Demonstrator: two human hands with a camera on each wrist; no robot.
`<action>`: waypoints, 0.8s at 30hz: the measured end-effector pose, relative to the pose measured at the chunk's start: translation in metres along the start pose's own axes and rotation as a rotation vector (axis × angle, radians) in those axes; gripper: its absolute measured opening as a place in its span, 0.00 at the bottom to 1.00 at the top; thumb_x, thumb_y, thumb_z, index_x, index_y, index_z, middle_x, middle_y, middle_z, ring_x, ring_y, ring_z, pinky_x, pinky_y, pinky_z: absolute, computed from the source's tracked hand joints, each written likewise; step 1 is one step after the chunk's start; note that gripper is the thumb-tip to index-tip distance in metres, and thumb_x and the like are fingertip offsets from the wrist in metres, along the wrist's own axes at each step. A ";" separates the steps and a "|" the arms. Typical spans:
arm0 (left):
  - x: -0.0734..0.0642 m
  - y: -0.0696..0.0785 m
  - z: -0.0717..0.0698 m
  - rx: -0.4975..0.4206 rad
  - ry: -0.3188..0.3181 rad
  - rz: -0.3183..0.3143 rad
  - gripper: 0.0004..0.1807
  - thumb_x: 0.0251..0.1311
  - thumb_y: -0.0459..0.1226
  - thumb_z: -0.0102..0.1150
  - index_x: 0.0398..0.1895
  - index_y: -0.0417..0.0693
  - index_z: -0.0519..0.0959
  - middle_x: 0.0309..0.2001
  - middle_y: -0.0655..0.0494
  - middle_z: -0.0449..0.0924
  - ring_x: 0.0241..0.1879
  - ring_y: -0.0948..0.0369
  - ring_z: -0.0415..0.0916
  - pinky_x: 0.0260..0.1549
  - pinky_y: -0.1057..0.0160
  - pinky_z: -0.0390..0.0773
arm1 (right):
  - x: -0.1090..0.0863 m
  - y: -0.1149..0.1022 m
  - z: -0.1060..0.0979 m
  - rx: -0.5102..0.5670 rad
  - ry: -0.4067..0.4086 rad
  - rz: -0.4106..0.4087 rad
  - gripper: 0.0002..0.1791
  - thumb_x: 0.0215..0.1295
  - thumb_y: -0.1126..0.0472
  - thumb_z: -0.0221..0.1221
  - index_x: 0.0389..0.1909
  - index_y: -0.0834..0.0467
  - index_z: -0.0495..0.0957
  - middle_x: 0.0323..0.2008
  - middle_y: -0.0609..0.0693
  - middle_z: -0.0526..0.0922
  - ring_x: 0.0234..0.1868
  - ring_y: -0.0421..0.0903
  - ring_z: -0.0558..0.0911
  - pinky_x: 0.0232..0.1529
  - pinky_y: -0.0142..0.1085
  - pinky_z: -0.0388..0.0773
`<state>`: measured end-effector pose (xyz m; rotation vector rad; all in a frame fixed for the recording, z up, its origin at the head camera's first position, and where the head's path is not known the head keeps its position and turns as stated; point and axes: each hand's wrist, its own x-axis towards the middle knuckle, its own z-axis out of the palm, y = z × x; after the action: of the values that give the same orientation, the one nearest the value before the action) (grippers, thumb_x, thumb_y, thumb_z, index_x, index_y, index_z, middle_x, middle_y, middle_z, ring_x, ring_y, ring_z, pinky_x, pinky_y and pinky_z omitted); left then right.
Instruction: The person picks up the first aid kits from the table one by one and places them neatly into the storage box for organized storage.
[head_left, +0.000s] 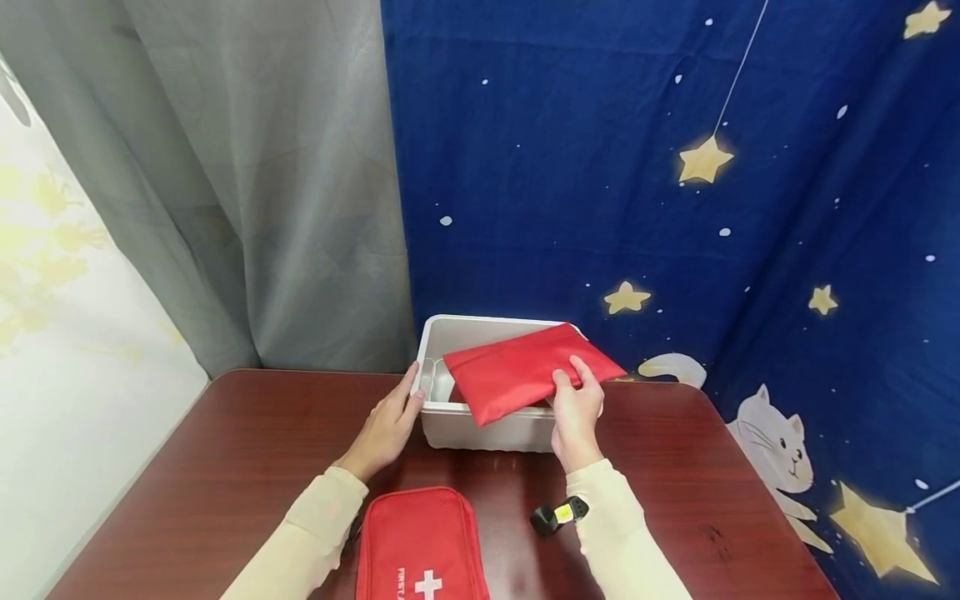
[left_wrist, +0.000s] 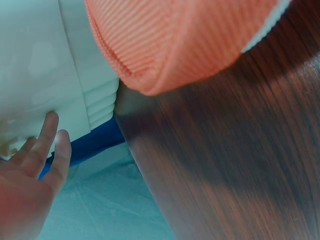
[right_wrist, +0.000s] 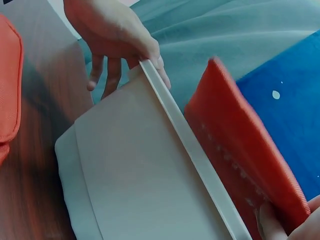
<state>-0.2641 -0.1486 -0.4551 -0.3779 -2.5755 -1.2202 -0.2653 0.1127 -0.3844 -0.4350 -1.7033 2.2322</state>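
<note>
My right hand (head_left: 577,412) pinches a flat red pouch (head_left: 525,371) near its right edge, thumb on top. The pouch is tilted over the opening of a white plastic bin (head_left: 487,429), covering much of its inside. My left hand (head_left: 386,429) rests at the bin's left front corner. In the right wrist view, the left hand (right_wrist: 117,37) has its thumb side at the rim and its other fingers extended outside. Straight, spread fingers of the left hand (left_wrist: 35,170) also show beside the bin (left_wrist: 45,60) in the left wrist view.
A red first aid bag (head_left: 420,546) with a white cross lies in front of the bin on the dark wooden table (head_left: 262,467). A small black device (head_left: 558,517) with a yellow label is by the right sleeve. Grey and blue curtains (head_left: 540,167) hang behind.
</note>
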 end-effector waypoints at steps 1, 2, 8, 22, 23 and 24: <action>0.000 0.000 0.000 -0.003 0.000 0.000 0.31 0.68 0.55 0.35 0.71 0.59 0.50 0.67 0.54 0.59 0.64 0.57 0.59 0.60 0.49 0.62 | 0.000 0.000 0.001 0.014 0.001 -0.005 0.27 0.63 0.69 0.50 0.65 0.60 0.62 0.59 0.57 0.62 0.48 0.50 0.75 0.49 0.40 0.76; 0.000 0.000 0.000 -0.006 -0.002 -0.001 0.31 0.68 0.55 0.35 0.71 0.59 0.50 0.67 0.54 0.59 0.64 0.57 0.59 0.60 0.49 0.62 | 0.000 0.001 0.003 0.032 0.001 -0.008 0.28 0.63 0.70 0.50 0.65 0.60 0.61 0.60 0.58 0.61 0.49 0.51 0.74 0.50 0.41 0.75; -0.001 0.002 0.000 -0.008 -0.011 -0.007 0.30 0.68 0.53 0.36 0.71 0.59 0.50 0.68 0.54 0.58 0.64 0.57 0.59 0.60 0.49 0.62 | -0.004 0.008 0.010 0.090 -0.034 -0.020 0.30 0.62 0.73 0.48 0.67 0.64 0.55 0.63 0.62 0.56 0.55 0.54 0.70 0.56 0.46 0.70; -0.002 0.004 0.000 -0.008 -0.006 -0.017 0.29 0.68 0.50 0.38 0.71 0.60 0.50 0.67 0.55 0.59 0.64 0.58 0.60 0.60 0.49 0.61 | -0.012 0.012 0.027 0.048 -0.082 -0.029 0.31 0.62 0.72 0.49 0.67 0.63 0.55 0.64 0.60 0.56 0.56 0.55 0.71 0.57 0.44 0.69; -0.002 0.004 0.000 -0.003 -0.005 -0.019 0.29 0.68 0.50 0.38 0.71 0.60 0.50 0.67 0.55 0.59 0.64 0.58 0.60 0.60 0.49 0.62 | -0.012 0.012 0.028 0.051 -0.082 -0.032 0.31 0.62 0.72 0.49 0.67 0.63 0.55 0.64 0.60 0.56 0.56 0.55 0.71 0.57 0.44 0.68; -0.001 0.004 0.000 -0.001 -0.004 -0.020 0.29 0.68 0.50 0.38 0.71 0.60 0.50 0.67 0.55 0.59 0.64 0.58 0.60 0.60 0.49 0.62 | -0.012 0.012 0.029 0.051 -0.085 -0.033 0.31 0.61 0.72 0.49 0.67 0.64 0.54 0.64 0.60 0.56 0.56 0.55 0.71 0.57 0.44 0.68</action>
<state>-0.2612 -0.1463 -0.4522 -0.3561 -2.5881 -1.2281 -0.2673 0.0795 -0.3880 -0.3014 -1.6781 2.2951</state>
